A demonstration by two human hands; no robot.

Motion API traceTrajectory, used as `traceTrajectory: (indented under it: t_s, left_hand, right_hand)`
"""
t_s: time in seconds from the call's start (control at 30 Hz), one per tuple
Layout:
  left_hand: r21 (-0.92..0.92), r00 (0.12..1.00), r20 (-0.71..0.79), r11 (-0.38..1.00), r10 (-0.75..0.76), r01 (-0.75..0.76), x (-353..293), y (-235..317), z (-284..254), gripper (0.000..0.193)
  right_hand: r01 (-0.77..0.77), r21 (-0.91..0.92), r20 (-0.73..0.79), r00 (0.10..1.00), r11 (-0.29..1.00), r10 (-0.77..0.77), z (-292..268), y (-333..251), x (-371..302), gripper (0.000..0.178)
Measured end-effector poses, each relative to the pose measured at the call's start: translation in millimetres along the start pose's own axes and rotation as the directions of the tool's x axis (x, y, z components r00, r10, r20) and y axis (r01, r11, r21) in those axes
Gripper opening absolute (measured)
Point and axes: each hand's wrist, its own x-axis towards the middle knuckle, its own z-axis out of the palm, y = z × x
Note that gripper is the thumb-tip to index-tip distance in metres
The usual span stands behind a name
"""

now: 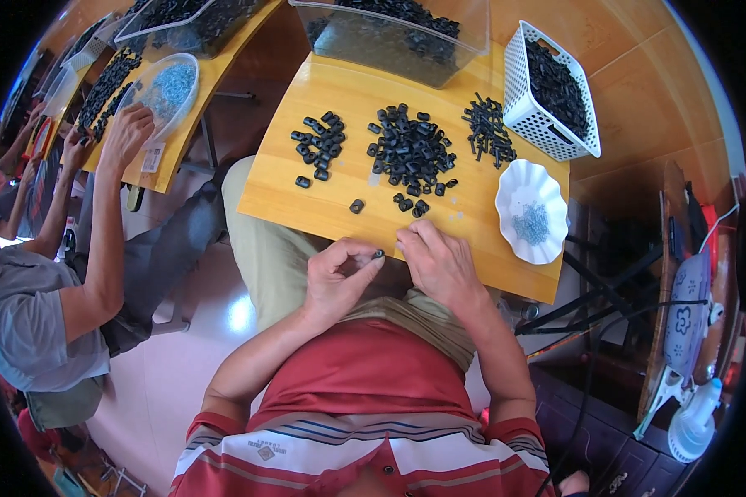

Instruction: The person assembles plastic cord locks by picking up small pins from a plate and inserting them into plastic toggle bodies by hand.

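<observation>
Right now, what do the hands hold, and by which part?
The left hand pinches a small black piece, apparently by its sides; whether the right hand holds anything cannot be told.

I observe a co-worker (37, 323) in a grey shirt seated at left; at right, a tiled wall (630, 108), a purple floral-patterned object (685, 319) and a dark cabinet (562, 418).

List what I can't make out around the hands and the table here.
All in the head view:
- Right hand: its own curled fingers hide whether it grips anything.
- Black piece in the left hand: partly covered by the fingers, too small for detail.
- Clear bin: far side cut off by the top edge.
- Pale-blue pieces: too small to count.
</observation>
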Motion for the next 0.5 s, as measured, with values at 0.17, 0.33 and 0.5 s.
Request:
traceTrajectory:
  t_s: [0.17, 0.33, 0.5]
  left_hand:
    - [-0.075, 0.997, 0.016, 0.995, -0.07, 0.071, 0.2, 0.6, 2.5, 0.016]
    - [-0.155, 0.992, 0.033, 0.98, -0.119, 0.123, 1.8, -2.9, 3.7, 0.017]
    - [-0.196, 0.993, 0.033, 0.973, -0.114, 0.118, 2.8, -2.6, 8.0, 0.017]
  right_hand:
    - [0.036, 0.064, -0.053, 0.998, 0.997, -0.033, -6.4, -3.0, -4.2, 0.023]
    - [0.088, 0.08, -0.086, 0.993, 0.993, -0.081, -6.9, -1.3, -11.8, 0.027]
    - [0.101, -0.002, -0.064, 0.993, 0.995, -0.101, 0.2, -4.5, -25.2, 0.024]
